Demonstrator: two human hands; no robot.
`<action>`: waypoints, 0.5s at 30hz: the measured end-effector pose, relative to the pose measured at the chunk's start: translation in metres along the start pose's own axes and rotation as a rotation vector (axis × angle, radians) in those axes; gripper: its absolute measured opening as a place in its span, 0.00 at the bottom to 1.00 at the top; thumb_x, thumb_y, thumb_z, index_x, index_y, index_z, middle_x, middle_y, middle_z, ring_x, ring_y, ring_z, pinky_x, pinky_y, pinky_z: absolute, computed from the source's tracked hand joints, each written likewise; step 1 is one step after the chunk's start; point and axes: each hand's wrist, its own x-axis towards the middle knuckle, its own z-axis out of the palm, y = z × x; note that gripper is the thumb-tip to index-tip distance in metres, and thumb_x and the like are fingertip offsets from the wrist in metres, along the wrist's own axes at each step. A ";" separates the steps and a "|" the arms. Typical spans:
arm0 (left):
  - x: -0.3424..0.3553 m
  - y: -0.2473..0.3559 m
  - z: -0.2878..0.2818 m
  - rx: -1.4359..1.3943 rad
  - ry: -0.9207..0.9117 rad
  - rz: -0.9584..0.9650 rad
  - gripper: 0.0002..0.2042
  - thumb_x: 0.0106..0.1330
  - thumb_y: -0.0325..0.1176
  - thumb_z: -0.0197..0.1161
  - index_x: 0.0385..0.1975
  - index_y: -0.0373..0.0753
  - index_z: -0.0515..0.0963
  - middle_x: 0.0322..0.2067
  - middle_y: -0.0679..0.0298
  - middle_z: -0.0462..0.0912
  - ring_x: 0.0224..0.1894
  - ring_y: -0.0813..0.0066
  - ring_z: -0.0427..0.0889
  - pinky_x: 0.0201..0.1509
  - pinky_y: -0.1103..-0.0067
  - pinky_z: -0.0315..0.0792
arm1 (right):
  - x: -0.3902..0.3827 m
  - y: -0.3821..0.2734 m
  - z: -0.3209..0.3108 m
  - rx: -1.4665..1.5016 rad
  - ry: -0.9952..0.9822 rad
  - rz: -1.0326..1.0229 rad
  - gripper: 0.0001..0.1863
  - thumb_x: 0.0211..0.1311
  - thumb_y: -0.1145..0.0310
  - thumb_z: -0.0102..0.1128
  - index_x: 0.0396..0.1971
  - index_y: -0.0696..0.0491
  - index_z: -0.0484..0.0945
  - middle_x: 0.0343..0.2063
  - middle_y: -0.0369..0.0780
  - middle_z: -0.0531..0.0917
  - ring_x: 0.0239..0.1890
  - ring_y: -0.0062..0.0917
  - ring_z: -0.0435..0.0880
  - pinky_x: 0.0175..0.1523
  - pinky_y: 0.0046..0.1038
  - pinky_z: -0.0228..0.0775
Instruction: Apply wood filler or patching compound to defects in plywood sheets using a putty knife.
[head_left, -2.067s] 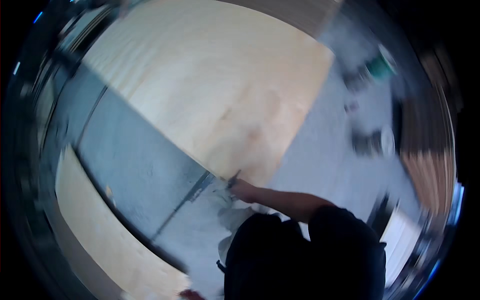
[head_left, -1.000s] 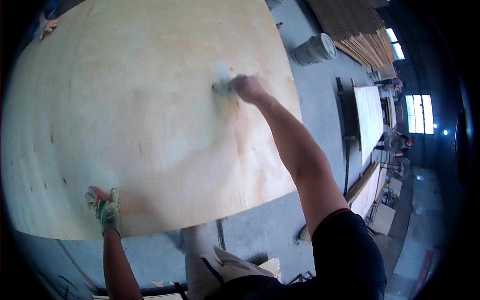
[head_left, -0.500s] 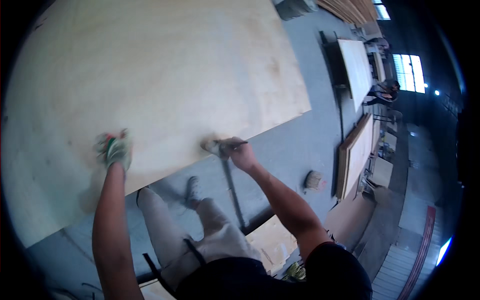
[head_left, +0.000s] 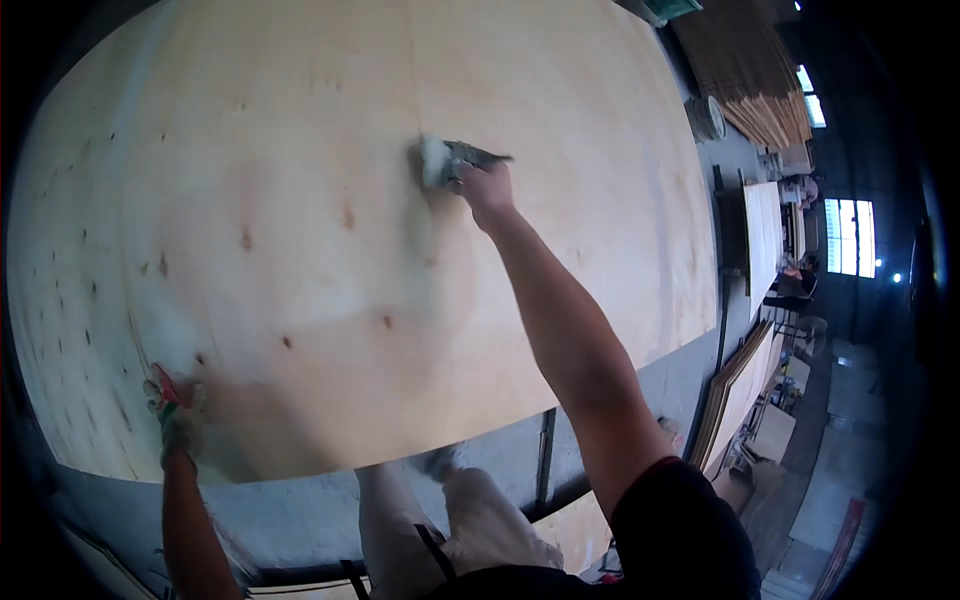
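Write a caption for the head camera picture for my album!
Right hand holds a tool over a big board, while the gloved left hand is near its edge.

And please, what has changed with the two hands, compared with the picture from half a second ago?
The right hand has moved away from the near edge of the wooden sheet, farther in over it and farther from the left hand, carrying the flat tool along. Nothing was visibly taken or let go. The gloved left hand stays on the sheet close to its near edge.
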 end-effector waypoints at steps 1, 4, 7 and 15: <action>0.001 0.003 -0.004 -0.010 -0.006 -0.002 0.46 0.61 0.53 0.63 0.73 0.44 0.43 0.70 0.40 0.48 0.71 0.40 0.49 0.72 0.61 0.49 | 0.021 0.001 0.014 -0.442 0.145 -0.008 0.14 0.64 0.67 0.51 0.42 0.59 0.81 0.44 0.50 0.82 0.49 0.36 0.81 0.48 0.36 0.77; -0.007 0.027 -0.020 -0.102 -0.063 -0.062 0.45 0.62 0.53 0.62 0.73 0.49 0.41 0.69 0.35 0.44 0.70 0.36 0.48 0.72 0.56 0.46 | 0.038 -0.026 0.044 -1.042 0.121 -0.282 0.14 0.61 0.68 0.51 0.40 0.54 0.84 0.42 0.50 0.82 0.47 0.41 0.81 0.48 0.37 0.76; -0.003 0.017 -0.014 -0.076 -0.053 -0.096 0.45 0.62 0.55 0.61 0.73 0.49 0.41 0.69 0.36 0.45 0.69 0.35 0.49 0.71 0.55 0.47 | 0.030 0.001 0.004 -1.048 -0.208 -0.620 0.15 0.57 0.70 0.50 0.41 0.49 0.84 0.39 0.46 0.83 0.43 0.43 0.81 0.48 0.38 0.75; 0.008 0.017 0.002 0.095 0.009 -0.084 0.45 0.62 0.63 0.56 0.72 0.45 0.44 0.69 0.39 0.48 0.66 0.32 0.55 0.68 0.52 0.52 | -0.260 0.124 -0.079 -0.837 -0.356 -0.477 0.17 0.56 0.78 0.58 0.44 0.47 0.83 0.39 0.40 0.85 0.40 0.38 0.80 0.47 0.32 0.73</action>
